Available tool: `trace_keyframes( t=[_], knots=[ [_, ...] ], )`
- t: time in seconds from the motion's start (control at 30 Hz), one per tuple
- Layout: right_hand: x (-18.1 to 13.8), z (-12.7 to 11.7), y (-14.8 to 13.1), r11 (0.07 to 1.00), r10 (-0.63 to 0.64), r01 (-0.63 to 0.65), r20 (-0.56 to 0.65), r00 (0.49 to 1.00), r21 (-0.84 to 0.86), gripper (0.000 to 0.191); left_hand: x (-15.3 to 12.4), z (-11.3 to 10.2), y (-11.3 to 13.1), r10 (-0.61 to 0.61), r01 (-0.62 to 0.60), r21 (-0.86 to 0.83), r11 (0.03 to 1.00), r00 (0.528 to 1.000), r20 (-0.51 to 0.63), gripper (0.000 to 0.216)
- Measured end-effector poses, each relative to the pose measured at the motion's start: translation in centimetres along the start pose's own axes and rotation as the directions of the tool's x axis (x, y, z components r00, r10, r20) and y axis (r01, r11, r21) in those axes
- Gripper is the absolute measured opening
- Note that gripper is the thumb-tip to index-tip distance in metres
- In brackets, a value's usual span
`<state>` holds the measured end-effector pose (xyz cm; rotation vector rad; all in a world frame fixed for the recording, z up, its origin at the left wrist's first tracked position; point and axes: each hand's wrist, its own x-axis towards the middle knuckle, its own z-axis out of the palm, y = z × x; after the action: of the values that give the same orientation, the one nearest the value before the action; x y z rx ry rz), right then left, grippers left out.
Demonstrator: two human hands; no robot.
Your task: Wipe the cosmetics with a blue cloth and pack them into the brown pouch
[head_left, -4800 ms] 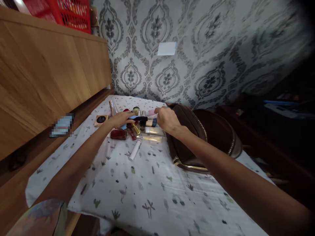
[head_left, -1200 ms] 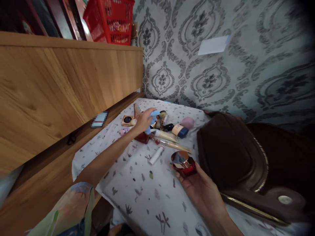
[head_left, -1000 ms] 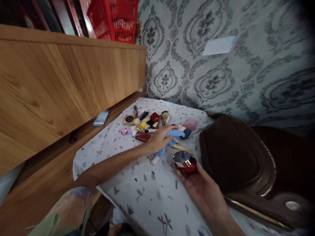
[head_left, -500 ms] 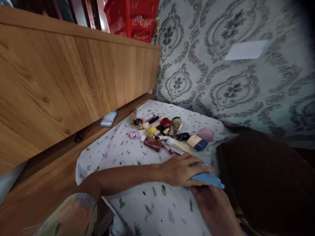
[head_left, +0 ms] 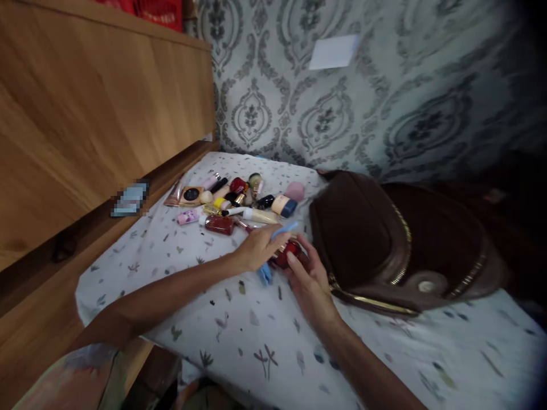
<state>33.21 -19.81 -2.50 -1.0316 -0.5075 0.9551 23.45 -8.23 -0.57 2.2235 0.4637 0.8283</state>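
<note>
My left hand (head_left: 260, 248) is closed on a blue cloth (head_left: 265, 274), and part of it sticks up past the fingers. Pressed against the cloth is a small shiny red container (head_left: 290, 254), held by my right hand (head_left: 311, 280) with its thumb and fingers curled round it. Its exact kind is partly hidden by the fingers. Just beyond my hands lies a spread of cosmetics: a dark red bottle (head_left: 219, 224), a cream tube (head_left: 261, 216), a pink and purple tube (head_left: 188, 217), and a beige bottle with a navy cap (head_left: 284, 206).
A brown bag (head_left: 354, 228) with gold zips lies right of my hands on the patterned white sheet (head_left: 256, 324). A wooden cabinet (head_left: 106, 102) stands at the left, with a red basket (head_left: 160, 12) on top. Patterned wallpaper (head_left: 256, 108) covers the wall behind.
The view has swung right, showing more of the brown bag. My right hand, earlier mostly behind the cloth near the bag, now shows the red container in its fingers.
</note>
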Motion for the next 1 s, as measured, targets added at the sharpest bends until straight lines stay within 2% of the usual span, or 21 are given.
trace_keyframes(
  t=[0.13,0.23,0.43,0.5,0.6,0.67,0.83,1.0],
  knots=[
    [0.2,-0.4,0.0,0.993,-0.088,0.089,0.018,0.996,-0.079,0.067,0.1,0.1,0.1,-0.102,0.102,-0.061,0.993,0.995,0.010,0.058],
    [0.4,-0.5,-0.3,0.985,-0.122,0.127,0.047,0.991,-0.114,0.068,0.2,0.1,-0.1,-0.128,0.129,-0.083,0.988,0.992,0.014,0.060],
    [1.0,-1.1,-0.1,0.982,-0.158,0.163,0.061,0.986,-0.099,0.054,0.2,-0.2,-0.6,-0.086,0.095,-0.205,0.974,0.995,0.053,0.053],
    [1.4,-1.3,0.1,0.987,-0.157,0.159,0.041,0.987,-0.038,0.047,0.0,-0.4,-0.8,-0.054,0.075,-0.235,0.969,0.994,0.097,0.050],
    [2.2,-1.8,0.5,0.993,-0.118,0.117,0.061,0.991,0.010,0.047,-0.3,-0.7,-1.2,0.001,0.055,-0.257,0.965,0.977,0.212,0.063],
    [2.9,-2.2,1.0,0.992,-0.125,0.126,0.107,0.986,-0.006,0.045,-0.3,-0.8,-1.6,0.018,0.043,-0.237,0.970,0.969,0.248,0.066],
    [4.3,-3.0,2.1,0.988,-0.120,0.139,0.223,0.967,-0.070,0.044,-0.4,-1.0,-2.5,-0.009,0.020,-0.055,0.998,0.978,0.208,0.057],
    [4.3,-2.6,1.9,0.983,-0.128,0.155,0.241,0.962,-0.095,0.044,-0.5,-1.0,-2.4,0.058,-0.062,0.031,0.998,0.991,0.124,0.054]
  ],
)
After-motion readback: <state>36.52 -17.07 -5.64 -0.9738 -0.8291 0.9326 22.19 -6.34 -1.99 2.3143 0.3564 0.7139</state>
